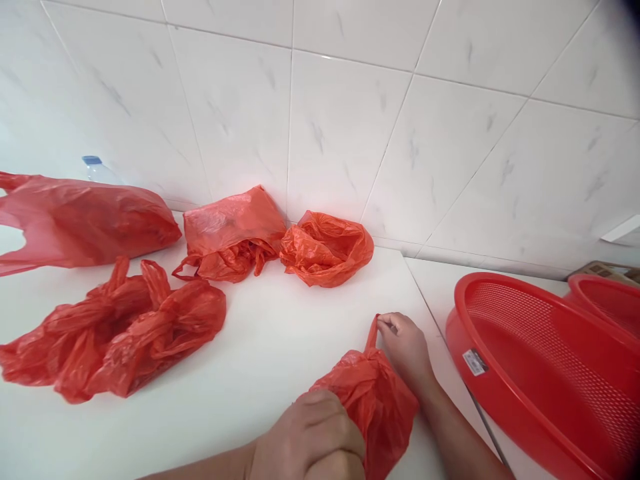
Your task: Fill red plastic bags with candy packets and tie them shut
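Note:
A red plastic bag (pixel 387 413) rests on the white table at the lower middle, bunched up near its top. My right hand (pixel 406 340) pinches one of its handles and pulls it upward, away from the bag's body. Closed in a fist, my left hand (pixel 317 433) grips the near left side of the same bag; its fingertips are hidden. What the bag contains, if anything, cannot be seen.
Several other red bags lie left and behind: a knotted pair (pixel 175 327), a long bag (pixel 95 220), a folded bag (pixel 235 227) and a crumpled bag (pixel 327 250). A bottle (pixel 97 168) stands by the tiled wall. Red plastic baskets (pixel 493 373) sit right.

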Available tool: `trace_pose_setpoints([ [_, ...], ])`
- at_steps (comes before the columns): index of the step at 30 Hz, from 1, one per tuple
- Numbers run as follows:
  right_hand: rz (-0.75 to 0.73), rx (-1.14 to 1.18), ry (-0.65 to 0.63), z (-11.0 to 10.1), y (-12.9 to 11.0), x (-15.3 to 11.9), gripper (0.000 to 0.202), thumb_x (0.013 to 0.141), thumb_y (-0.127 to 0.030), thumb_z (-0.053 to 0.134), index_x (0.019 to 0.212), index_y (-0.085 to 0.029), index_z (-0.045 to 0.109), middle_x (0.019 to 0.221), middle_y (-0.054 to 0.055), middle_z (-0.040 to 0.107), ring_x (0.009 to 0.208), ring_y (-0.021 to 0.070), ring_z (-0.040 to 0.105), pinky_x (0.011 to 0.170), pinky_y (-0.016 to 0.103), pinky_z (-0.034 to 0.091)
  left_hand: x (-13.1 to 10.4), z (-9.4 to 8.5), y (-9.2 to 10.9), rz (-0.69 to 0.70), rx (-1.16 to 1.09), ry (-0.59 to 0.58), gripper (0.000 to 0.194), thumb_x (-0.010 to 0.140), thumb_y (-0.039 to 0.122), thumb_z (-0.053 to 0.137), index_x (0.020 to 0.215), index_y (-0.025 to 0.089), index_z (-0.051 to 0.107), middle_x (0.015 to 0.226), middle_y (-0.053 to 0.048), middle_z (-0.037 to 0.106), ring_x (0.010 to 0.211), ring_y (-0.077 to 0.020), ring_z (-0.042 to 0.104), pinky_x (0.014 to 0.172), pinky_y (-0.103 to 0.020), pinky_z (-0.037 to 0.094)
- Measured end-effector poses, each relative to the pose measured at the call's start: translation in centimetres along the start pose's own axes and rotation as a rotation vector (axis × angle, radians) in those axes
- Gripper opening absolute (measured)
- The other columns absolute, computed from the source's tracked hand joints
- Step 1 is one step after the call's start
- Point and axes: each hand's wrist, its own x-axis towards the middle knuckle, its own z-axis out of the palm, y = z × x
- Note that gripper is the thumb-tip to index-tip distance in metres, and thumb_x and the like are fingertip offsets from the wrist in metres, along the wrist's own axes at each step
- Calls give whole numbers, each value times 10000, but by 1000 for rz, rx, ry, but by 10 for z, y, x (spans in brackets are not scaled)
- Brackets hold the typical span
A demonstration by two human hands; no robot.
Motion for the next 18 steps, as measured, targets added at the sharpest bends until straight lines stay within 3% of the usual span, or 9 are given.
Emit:
trace_pose_setpoints([
  [4,-24,49,-6,1,3,1,136,759,-363,559,755,-237,609,871,21,642,871,215,578,769,341,437,-3,-1,-1,39,5,-80,277,982,250,275,876,179,521,690,-15,649,629,-126,556,657,-268,467],
  [6,-28,115,23,-3,7,1,227,745,-412,570,879,-230,581,969,44,634,950,223,582,828,346,452,-7,-1,-4,20,101,-109,262,981,289,304,1010,177,539,883,-47,694,839,-152,613,821,-290,470],
  [9,-11,234,35,-11,15,1,333,806,-502,480,972,-220,542,1042,78,631,1006,235,588,867,362,468,-17,5,-11,-60,369,-208,329,960,341,370,1253,222,464,1262,-116,580,1200,-246,500,1006,-423,380],
  [14,49,396,-292,-6,15,-11,378,822,-546,483,997,-236,611,1123,85,644,1058,264,586,908,360,485,-35,24,-35,-390,529,-456,620,910,460,409,1453,265,183,1488,-205,289,1296,-411,373,906,-560,439],
  [16,29,448,-433,3,3,-23,377,803,-535,524,1013,-237,619,1137,94,647,1045,279,601,856,346,524,-40,30,-43,-469,482,-471,673,911,460,397,1470,211,116,1493,-224,266,1306,-405,361,913,-546,445],
  [18,-23,466,-493,13,-12,-35,361,793,-512,549,1022,-241,617,1134,94,654,1035,283,610,824,329,540,-43,32,-48,-505,420,-457,738,905,464,407,1471,125,77,1483,-243,277,1331,-369,332,970,-506,421],
])
